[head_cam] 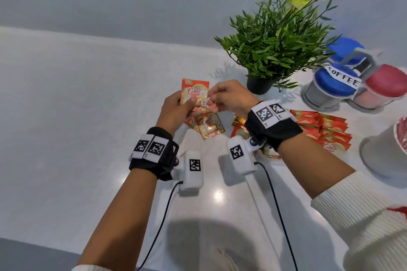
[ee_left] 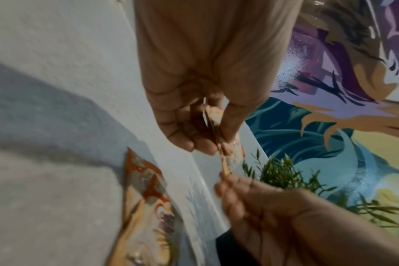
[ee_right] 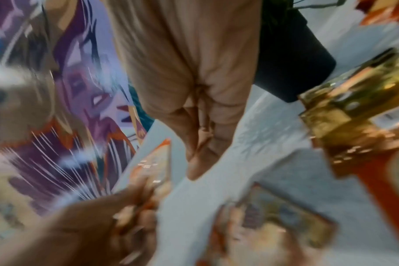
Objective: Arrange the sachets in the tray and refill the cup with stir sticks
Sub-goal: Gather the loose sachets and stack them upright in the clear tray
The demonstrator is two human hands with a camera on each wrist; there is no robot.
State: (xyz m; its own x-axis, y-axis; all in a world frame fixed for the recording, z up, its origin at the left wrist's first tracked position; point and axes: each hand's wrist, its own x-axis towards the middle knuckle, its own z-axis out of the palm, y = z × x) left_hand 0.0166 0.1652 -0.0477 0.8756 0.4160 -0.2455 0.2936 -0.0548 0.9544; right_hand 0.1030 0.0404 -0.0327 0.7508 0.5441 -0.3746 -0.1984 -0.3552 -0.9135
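So the left hand (head_cam: 176, 109) has a few Coffee mate sachets (head_cam: 195, 94) pinched between thumb and curled fingers, held up off the counter (head_cam: 88, 94) roughly mid-counter. The right hand (head_cam: 229, 97) is right beside them, fingers curled in at the right edge of the stack; the head view hints it's pinching a corner, but both wrist views are too blurry there, so I can't tell.

Under the hands, 2 or 3 loose sachets (head_cam: 209, 125) lie on the counter in a messy overlap. Further right there's a neat row of sachets (head_cam: 326, 130), but I can't make out whether a tray sits under it. The white cup (head_cam: 378, 152) is at the right edge with some striped stir sticks (head_cam: 404, 132) poking out. Plant pot (head_cam: 258, 84) and the coffee canisters (head_cam: 334, 86) sit toward the back right.

What could go wrong: these packets look slick, so squaring the stack 2-handed could fan it out and drop 1. Also the right sleeve (head_cam: 363, 215) is close to that cup; a careless reach could knock it.
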